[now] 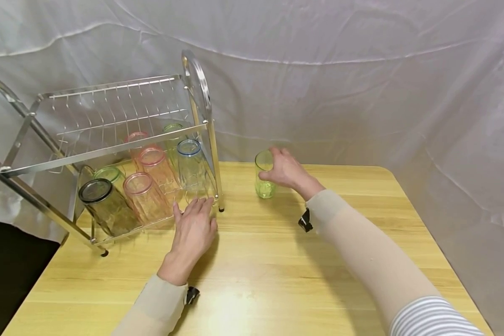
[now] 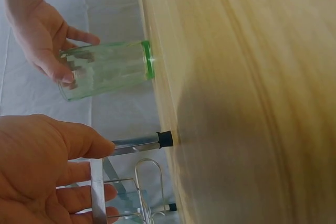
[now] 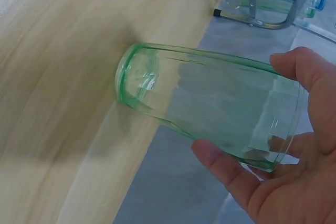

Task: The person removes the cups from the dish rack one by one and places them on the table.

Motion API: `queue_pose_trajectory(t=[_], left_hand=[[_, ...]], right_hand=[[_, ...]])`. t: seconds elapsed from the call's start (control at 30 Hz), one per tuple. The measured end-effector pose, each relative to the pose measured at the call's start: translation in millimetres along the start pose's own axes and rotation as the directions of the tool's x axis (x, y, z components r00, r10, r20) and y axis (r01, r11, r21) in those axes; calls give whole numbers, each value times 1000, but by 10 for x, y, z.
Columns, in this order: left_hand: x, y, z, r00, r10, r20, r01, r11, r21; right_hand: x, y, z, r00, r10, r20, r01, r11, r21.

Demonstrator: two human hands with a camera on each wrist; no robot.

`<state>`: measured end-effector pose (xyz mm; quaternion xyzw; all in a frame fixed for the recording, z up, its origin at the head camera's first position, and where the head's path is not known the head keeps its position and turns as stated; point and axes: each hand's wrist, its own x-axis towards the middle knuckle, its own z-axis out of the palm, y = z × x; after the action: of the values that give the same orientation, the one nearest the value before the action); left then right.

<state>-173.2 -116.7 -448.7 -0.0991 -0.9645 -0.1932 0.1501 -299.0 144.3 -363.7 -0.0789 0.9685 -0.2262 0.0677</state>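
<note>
A green glass (image 1: 264, 180) stands upright on the wooden table (image 1: 277, 266), right of a two-tier metal dish rack (image 1: 109, 116). My right hand (image 1: 277, 165) grips the glass near its rim; the right wrist view shows thumb and fingers (image 3: 231, 171) round the green glass (image 3: 210, 108). My left hand (image 1: 195, 207) lies flat with straight fingers at the front right corner of the rack's lower tier, holding nothing. In the left wrist view its fingers (image 2: 79, 174) touch a rack bar (image 2: 97, 192), with the green glass (image 2: 105, 69) beyond.
On the rack's lower tier lie several tilted glasses: a dark one (image 1: 105, 205), pink ones (image 1: 144, 196), a blue-rimmed one (image 1: 191, 165) and green ones (image 1: 109, 175). The upper tier holds nothing. White cloth (image 1: 361, 93) hangs behind the table.
</note>
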Motion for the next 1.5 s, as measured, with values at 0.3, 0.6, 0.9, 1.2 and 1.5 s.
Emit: queue_pose_trajectory(t=[0.3,0.6,0.9,1.2,1.5], left_hand=[[5,-5,-20,1000,3,-1,-3,1000,1],[17,6,-64,998,9,67,-9,1000,-1],[152,26,-280,994,22,106,-13,996,-86],[688,26,-665,976,129,-173,-139,989,-45],[1198,-15,-788,999,49,-11,-48,995,84]], right_hand=[[12,-14,-5,1000,4,-7,-4,1000,13],[-4,10,3,999,31,-9,-31,999,19],[8,24,16,999,36,-6,-36,999,30],[2,6,6,999,38,-10,-38,999,29],[2,-5,52,999,39,-16,-39,999,39]])
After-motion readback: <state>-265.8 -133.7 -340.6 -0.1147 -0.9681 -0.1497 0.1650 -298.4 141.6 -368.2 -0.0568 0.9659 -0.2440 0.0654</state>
